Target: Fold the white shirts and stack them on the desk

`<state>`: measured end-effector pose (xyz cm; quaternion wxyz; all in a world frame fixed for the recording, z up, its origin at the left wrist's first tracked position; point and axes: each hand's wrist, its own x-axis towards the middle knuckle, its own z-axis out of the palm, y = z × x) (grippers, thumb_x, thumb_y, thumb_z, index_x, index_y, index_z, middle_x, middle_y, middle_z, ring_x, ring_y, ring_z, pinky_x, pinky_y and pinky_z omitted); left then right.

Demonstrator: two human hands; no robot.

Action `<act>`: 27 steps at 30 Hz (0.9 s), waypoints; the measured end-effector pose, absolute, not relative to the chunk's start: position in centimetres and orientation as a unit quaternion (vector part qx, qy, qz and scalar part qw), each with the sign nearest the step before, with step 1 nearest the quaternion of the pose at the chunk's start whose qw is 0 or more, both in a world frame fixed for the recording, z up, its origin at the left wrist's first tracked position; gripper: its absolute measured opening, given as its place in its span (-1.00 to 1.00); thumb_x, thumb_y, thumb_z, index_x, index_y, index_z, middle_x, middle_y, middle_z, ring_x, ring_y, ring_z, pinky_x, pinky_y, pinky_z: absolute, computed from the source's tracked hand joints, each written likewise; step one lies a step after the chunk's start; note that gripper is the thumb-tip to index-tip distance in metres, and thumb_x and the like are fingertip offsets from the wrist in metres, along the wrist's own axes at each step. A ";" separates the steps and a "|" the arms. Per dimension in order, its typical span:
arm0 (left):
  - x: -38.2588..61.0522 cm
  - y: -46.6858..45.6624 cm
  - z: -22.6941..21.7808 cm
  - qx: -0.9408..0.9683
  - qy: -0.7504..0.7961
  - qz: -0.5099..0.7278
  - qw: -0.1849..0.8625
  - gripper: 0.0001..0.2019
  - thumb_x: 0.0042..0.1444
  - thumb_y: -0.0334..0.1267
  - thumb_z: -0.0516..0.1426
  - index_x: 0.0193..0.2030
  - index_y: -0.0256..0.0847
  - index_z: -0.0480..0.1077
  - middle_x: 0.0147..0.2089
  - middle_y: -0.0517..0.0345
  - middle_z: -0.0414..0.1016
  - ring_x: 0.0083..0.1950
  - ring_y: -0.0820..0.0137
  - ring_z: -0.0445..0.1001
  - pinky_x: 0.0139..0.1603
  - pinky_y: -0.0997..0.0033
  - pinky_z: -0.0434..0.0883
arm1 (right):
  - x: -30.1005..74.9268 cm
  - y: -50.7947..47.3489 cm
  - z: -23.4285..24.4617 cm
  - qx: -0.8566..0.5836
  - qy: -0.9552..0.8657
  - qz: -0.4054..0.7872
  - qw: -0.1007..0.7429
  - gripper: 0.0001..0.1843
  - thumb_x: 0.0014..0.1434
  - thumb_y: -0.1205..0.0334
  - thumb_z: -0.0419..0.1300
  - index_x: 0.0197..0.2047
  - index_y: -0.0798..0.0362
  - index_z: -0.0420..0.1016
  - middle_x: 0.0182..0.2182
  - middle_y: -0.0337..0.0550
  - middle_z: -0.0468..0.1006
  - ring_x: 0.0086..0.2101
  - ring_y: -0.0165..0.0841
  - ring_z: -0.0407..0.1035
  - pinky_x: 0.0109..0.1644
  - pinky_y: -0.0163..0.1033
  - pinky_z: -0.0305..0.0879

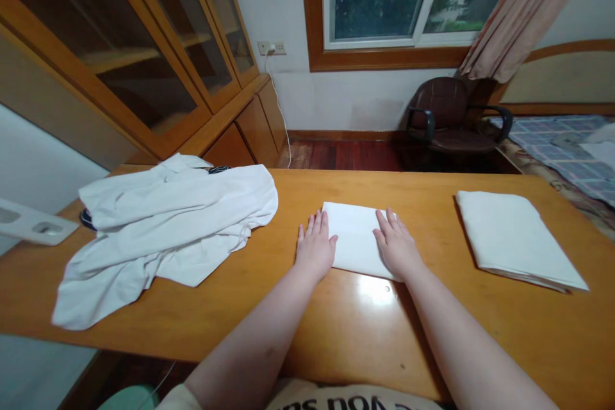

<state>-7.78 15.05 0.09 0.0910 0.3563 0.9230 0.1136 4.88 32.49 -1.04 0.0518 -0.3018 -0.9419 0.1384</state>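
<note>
A small white folded cloth (354,237) lies flat on the wooden table, between my two hands. Over its left edge rests my left hand (316,245), fingers stretched out and palm down. My right hand (396,243) lies spread on the cloth's right side, covering part of that edge. To the right sits a larger white folded cloth (516,237), with its layers showing along the near edge. A loose, crumpled white garment (173,224) is spread out at the left, with dark trim peeking from under it.
The wooden table (230,320) spans the view. At its left end is a white slotted object (38,221). Beyond stand a glass-fronted cabinet (206,102), a brown armchair (446,115) and a bed (571,147). A white cord (283,109) hangs from a wall socket.
</note>
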 end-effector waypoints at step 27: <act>-9.9 13.5 1.1 -0.031 0.685 0.694 0.219 -0.57 -0.06 -0.32 0.22 0.01 -0.17 0.34 0.20 -0.08 0.28 0.28 0.19 0.18 0.22 0.24 0.16 | 7.2 32.8 2.7 -0.381 -0.850 0.362 0.033 -0.53 0.08 -0.01 0.15 -0.05 0.13 0.45 -0.10 0.06 0.54 -0.11 -0.17 0.42 -0.07 -0.16 0.26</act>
